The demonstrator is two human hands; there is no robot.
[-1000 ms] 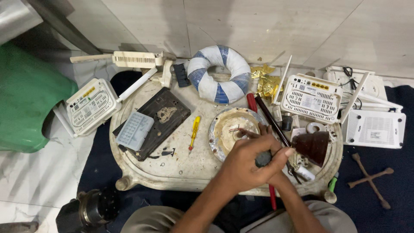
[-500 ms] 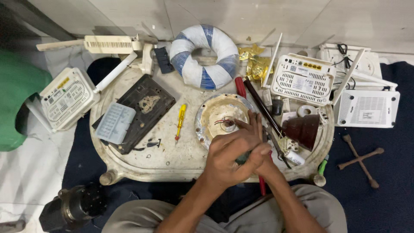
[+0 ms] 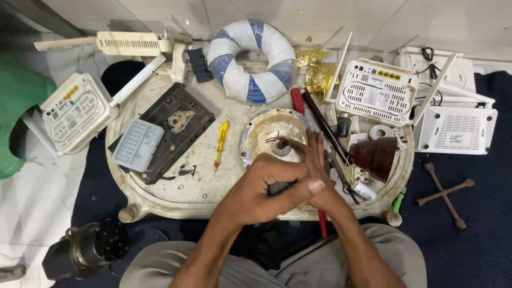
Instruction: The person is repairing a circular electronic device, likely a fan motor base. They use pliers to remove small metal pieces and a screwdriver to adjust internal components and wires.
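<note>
Both hands meet over the near edge of the worn round tray (image 3: 160,186) that serves as the worktop. The left hand (image 3: 261,192) is curled into a loose fist, thumb stretched across toward the right, and its fingers close around a small dark object (image 3: 280,186); what that object is cannot be told, since only a sliver shows between the two hands. The right hand (image 3: 314,170) lies just behind it with fingers nearly straight and pressed together, their tips reaching onto the rim of the round metal housing (image 3: 266,133); whether it also grips the dark object cannot be told.

The metal housing sits at the middle of the tray, directly beyond the hands, and red and dark wires (image 3: 274,140) stick up from its centre hub, just ahead of the right fingertips. A yellow screwdriver (image 3: 220,143) lies to the left of the housing, well clear of the left hand. A dark brown cone-shaped part (image 3: 376,157) rests near the right edge, beside the right hand. A long black rod (image 3: 322,125) runs diagonally from the far side down toward the right hand.

At the left part of the tray, a clear plastic compartment box (image 3: 137,144) rests on a black flat panel (image 3: 170,125); its contents are too small to tell. A blue-and-white wrapped ring (image 3: 250,58) lies at the far edge.
</note>
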